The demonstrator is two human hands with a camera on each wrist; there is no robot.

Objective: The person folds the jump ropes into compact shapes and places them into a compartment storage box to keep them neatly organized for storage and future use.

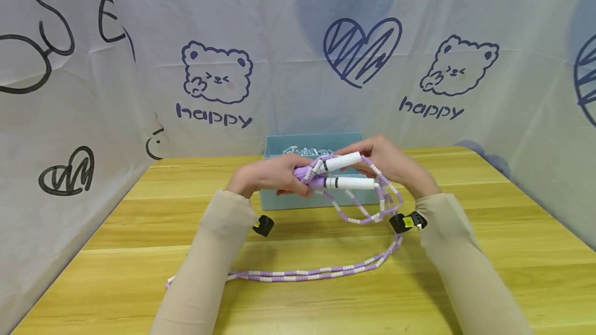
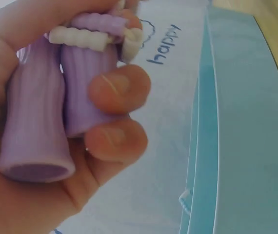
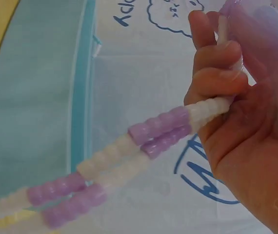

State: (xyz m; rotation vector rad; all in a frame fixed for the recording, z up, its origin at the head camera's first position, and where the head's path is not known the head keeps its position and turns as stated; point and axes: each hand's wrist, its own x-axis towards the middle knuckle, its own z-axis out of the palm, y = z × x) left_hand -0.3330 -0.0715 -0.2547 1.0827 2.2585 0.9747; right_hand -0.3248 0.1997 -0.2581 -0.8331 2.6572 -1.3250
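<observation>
My left hand (image 1: 284, 172) grips both handles (image 1: 354, 183) of a beaded jump rope side by side, their white ends pointing right. In the left wrist view, fingers curl round the two purple grips (image 2: 36, 112), and a beaded strand crosses over them. Purple and white loops of the rope (image 1: 353, 220) hang below the handles. Behind them, my right hand (image 1: 384, 156) holds the doubled rope; the right wrist view shows the strands (image 3: 163, 129) running into its curled fingers. The rope's remaining length lies doubled along the table, passing behind the left sleeve.
A light blue box (image 1: 288, 200) with small pale pieces (image 1: 307, 152) inside stands just behind the hands. The wooden table (image 1: 489, 252) reaches back to a printed white cloth (image 1: 288, 40). Small black cameras (image 1: 263, 225) hang at both wrists.
</observation>
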